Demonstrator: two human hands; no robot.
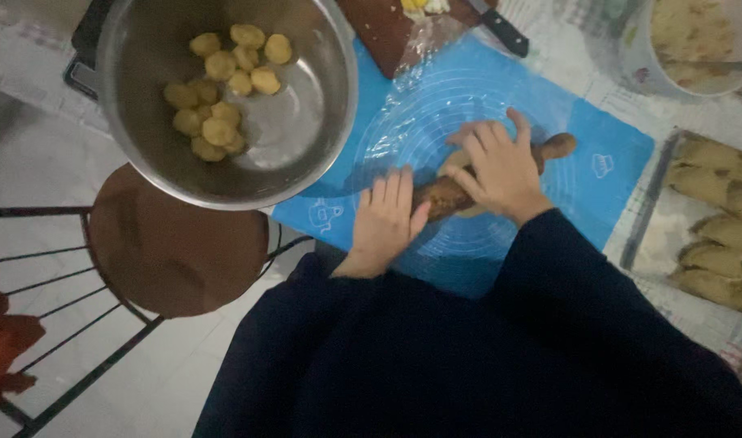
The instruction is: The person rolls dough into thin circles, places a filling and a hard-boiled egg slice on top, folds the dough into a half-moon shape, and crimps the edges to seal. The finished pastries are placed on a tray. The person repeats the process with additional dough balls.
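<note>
Blue mat (606, 174) on table | both hands' fingers flat, pressing rolling pin (448, 193)

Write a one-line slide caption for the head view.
Both hands, left hand and right hand, press a wooden rolling pin on a blue mat, beside a steel bowl of dough balls.

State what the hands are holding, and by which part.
Both hands press flat on a brown wooden rolling pin: the left hand on its near end, the right hand on its middle, neither closed around it.
</note>
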